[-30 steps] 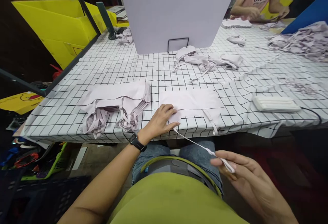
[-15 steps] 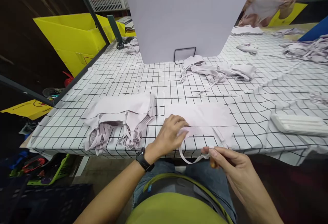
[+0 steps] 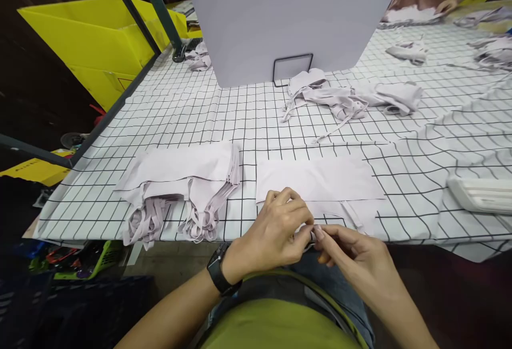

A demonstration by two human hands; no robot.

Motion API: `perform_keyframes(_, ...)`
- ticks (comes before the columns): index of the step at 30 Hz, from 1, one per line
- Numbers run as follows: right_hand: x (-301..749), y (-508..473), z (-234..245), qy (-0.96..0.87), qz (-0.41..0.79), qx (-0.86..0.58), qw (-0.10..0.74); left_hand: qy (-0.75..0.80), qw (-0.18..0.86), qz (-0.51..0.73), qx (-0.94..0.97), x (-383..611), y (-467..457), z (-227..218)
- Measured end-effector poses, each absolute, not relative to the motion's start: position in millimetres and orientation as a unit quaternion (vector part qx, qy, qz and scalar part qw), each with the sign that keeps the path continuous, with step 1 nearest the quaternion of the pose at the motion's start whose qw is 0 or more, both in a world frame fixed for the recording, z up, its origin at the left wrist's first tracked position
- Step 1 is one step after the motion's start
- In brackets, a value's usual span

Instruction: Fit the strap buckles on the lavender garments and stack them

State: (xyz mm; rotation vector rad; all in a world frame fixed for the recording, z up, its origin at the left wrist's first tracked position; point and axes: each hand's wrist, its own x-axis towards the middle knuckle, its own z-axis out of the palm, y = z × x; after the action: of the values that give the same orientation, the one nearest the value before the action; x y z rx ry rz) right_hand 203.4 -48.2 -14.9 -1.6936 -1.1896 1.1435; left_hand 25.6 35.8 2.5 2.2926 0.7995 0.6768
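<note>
A pale pink, flat fabric piece (image 3: 316, 176) lies near the table's front edge, with a short strap (image 3: 352, 216) showing at its lower right. My left hand (image 3: 280, 226), wearing a black watch on the wrist, is closed in a pinch in front of the fabric. Thumb and fingers of my right hand (image 3: 352, 258) pinch the same narrow fabric strap, and both hands' fingertips meet over the table edge. Most of that strap is hidden by the fingers. To the left sits a neat stack of matching fabric pieces (image 3: 184, 162), with bunched straps (image 3: 202, 218) hanging from its front.
A large pale panel (image 3: 280, 18) stands in a black wire holder at the back. Loose crumpled fabric pieces (image 3: 340, 98) lie before it. A white plastic object (image 3: 484, 194) is at right, yellow bins (image 3: 92, 40) at left. Another person's hand (image 3: 448, 5) rests on fabric at far right.
My left hand has left the fabric piece and moved right and down to meet my right hand at the strap. The strap's hanging loop is now mostly out of sight. The view has shifted slightly.
</note>
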Motion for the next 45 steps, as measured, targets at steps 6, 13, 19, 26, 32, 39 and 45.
perform_keyframes(6,201,-45,-19,-0.433,0.506,-0.641,0.383,0.321,0.455,0.244,0.794,20,44,4)
perform_keyframes(13,196,-32,-8,-0.303,0.529,-0.676,0.414,0.374,0.269,0.190,0.867,21,60,-15)
perform_keyframes(19,195,-17,-12,-0.256,0.547,-0.673,0.427,0.391,0.188,0.179,0.883,31,73,-35)
perform_keyframes(26,183,8,-20,-0.202,0.592,-0.641,0.445,0.398,0.241,0.274,0.842,30,77,-40)
perform_keyframes(32,177,21,-23,-0.155,0.574,-0.636,0.491,0.373,0.223,0.303,0.848,32,75,-38)
perform_keyframes(39,175,26,-18,-0.154,0.566,-0.641,0.495,0.361,0.178,0.304,0.863,33,73,-41)
perform_keyframes(45,174,23,-22,-0.177,0.557,-0.648,0.488,0.330,0.113,0.279,0.895,32,72,-39)
